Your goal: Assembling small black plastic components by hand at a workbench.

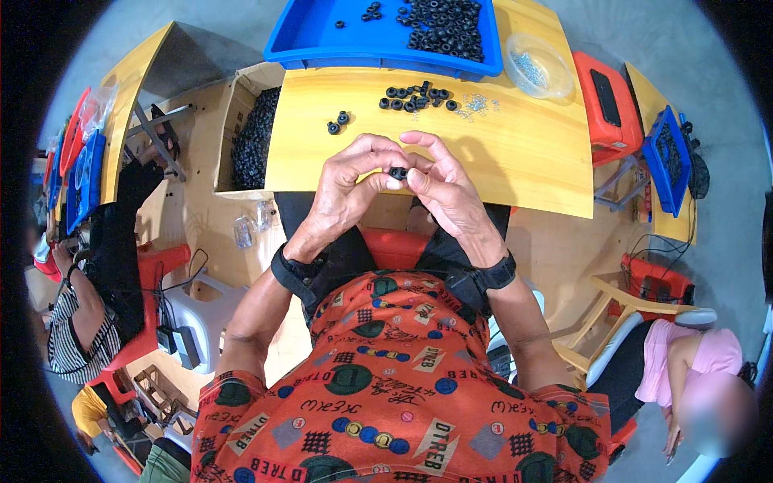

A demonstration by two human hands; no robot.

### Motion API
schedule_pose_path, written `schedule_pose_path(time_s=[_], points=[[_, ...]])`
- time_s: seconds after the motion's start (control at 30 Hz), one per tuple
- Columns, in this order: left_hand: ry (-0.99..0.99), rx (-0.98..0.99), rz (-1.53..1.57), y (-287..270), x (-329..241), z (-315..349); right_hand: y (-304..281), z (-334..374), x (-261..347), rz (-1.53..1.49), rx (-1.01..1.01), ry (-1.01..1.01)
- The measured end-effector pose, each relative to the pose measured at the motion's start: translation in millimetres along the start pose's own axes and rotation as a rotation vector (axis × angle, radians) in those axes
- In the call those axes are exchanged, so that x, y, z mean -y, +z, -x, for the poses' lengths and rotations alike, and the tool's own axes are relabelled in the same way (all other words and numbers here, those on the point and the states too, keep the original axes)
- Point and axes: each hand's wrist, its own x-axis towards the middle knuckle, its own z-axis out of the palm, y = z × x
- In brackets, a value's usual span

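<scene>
Over the table's near edge, my left hand (351,182) and my right hand (448,191) meet at their fingertips. Between them is a small black round part (398,173), pinched by thumb and fingers from both sides. Its exact kind is too small to make out. Beyond my hands, a loose group of similar black parts (415,101) lies on the yellow table (531,153), with small shiny metal pieces (477,105) scattered beside it. Two more black parts (338,123) sit apart on the left, close to my left hand.
A blue tray (346,58) of black parts stands at the table's far side, beside a clear round tub (538,66) of small metal pieces. Left of the table is a cardboard box (227,153) full of black parts. A red stool (602,105) stands right. Other people sit on both sides.
</scene>
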Motion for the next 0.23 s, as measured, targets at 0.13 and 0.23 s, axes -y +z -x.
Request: schedule_pose_path(time_s=[0.13, 0.23], points=[[0.028, 0.025, -0.04, -2.4, -2.8, -2.4, 3.0, 0.4, -0.4, -0.02, -0.005, 0.005], [0.072, 0.055, -0.109, -5.2, -2.2, -5.3, 1.7, 0.3, -4.5, 0.025, -0.015, -0.004]])
